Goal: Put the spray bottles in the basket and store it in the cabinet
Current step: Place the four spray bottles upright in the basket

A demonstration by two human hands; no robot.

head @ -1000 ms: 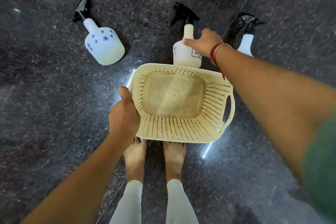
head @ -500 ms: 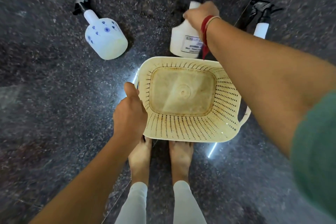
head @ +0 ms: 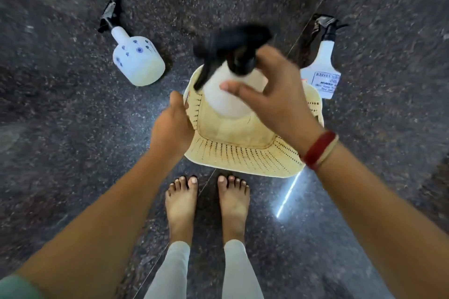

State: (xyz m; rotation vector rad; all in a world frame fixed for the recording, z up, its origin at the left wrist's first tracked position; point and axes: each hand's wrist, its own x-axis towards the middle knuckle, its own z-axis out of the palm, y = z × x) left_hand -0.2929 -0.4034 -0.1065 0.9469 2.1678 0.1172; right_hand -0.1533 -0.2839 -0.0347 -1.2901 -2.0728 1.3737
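Bottle (head: 226, 94) now lifted off the floor (head: 60, 128), over the basket (head: 243, 153); right hand (head: 279, 102) grasps its neck, left hand (head: 171, 128) clenches the rim. Two remain.

Worn items I can see: right wrist has a thick red thread band (head: 317, 148) plus a thin pale one beside it. Green sleeve (head: 14, 286) edge on left arm. Pale grey-white leggings (head: 239, 272), ankle length. Feet (head: 181, 204) bare. Arms bare below sleeves.
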